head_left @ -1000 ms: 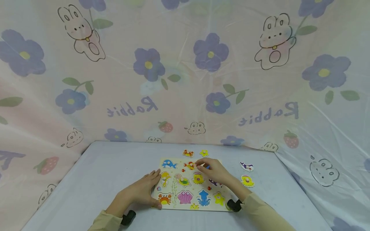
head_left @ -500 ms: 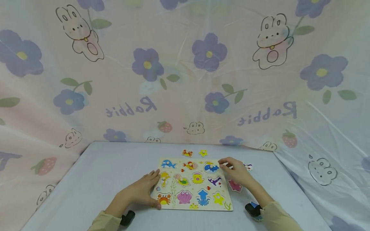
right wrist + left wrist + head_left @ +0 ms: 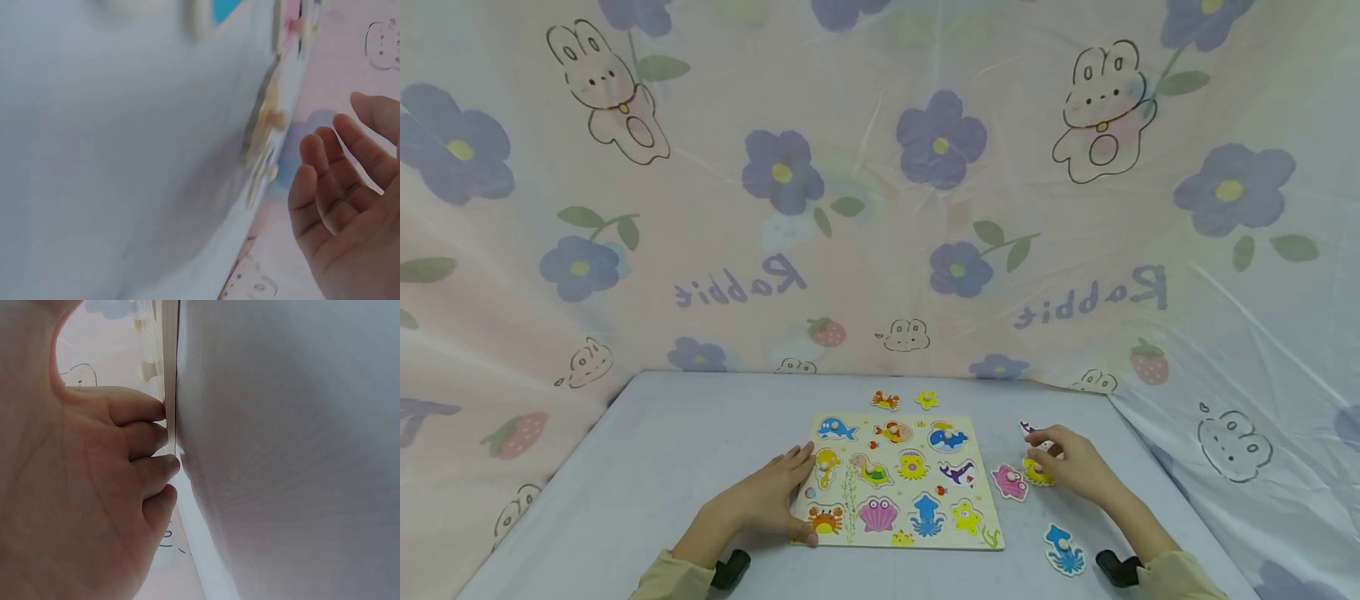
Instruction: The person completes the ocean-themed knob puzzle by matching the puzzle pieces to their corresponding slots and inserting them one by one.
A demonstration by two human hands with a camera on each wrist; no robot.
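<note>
A wooden sea-animal puzzle board (image 3: pixel 940 537) lies on the table. Along its left edge rests my left hand (image 3: pixel 766 498), fingers stretched out at the side and thumb at the near left corner. In the left wrist view the fingertips (image 3: pixel 164 464) touch the board's edge. My right hand (image 3: pixel 1075 465) hovers right of the board with loosely bent fingers, above a purple whale piece (image 3: pixel 1026 427) and a yellow octopus piece (image 3: pixel 1037 473), both partly hidden. The right wrist view shows a gap between those fingers and the knobbed pieces. A blue whale piece (image 3: pixel 947 437) sits in the board's upper right.
A pink piece (image 3: pixel 1010 482) and a blue squid piece (image 3: pixel 1064 551) lie right of the board. Behind it are a crab piece (image 3: pixel 885 401) and a yellow starfish piece (image 3: pixel 927 400). A patterned curtain (image 3: pixel 865 208) stands at the table's far edge.
My right hand has left the board's upper right, where the blue whale piece now shows, and moved right to the loose pieces. My left hand stays at the board's edge.
</note>
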